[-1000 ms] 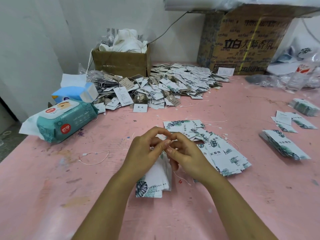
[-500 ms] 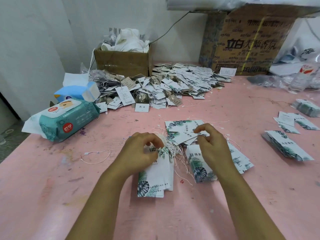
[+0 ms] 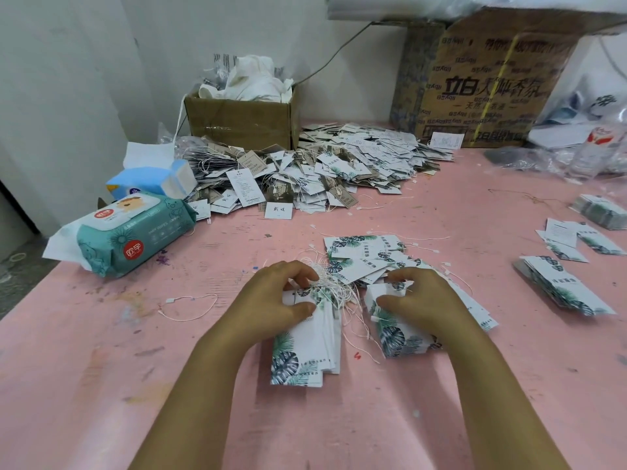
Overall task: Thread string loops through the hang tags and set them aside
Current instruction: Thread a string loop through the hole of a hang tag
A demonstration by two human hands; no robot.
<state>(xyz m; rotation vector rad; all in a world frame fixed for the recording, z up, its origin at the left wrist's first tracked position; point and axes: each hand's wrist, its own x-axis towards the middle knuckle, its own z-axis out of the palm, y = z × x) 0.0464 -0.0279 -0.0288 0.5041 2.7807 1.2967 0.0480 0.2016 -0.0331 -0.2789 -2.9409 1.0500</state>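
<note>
Near the front edge of the pink surface [image 3: 339, 422], toward its middle, the left grip [image 3: 271, 300] is closing round the top of a bundle of hang tags [image 3: 302, 351]. Its thumb is pressing on the face and its fingers are curling over the upper end, where the white strings [image 3: 334, 290] are bunching out to the right. Holding the bundle by that end is probably keeping the holes lined up and the loops gathered (a loose fan would be tangling).

Just beside it to the right, the right grip [image 3: 427, 300] is curling over a small stack of tags [image 3: 395, 337], with fingertips on the top edge and thumb at the left side. It is apparently pinching up the next tag, though I cannot tell whether a single one is coming free. The two piles are lying close but apart, so a tag is travelling only a short way to the strings.

Just behind the hands, loose tags [image 3: 363, 252] are lying fanned within reach, likely the unthreaded supply. One string loop [image 3: 190, 307] is lying alone toward the left edge. Further stacks [image 3: 563, 290] are waiting near the right edge. At the far edge a big heap of tags [image 3: 305, 178] is spreading in front of a small carton [image 3: 241, 122]. This is seemingly the set-aside place, well apart from the working spot.
</note>
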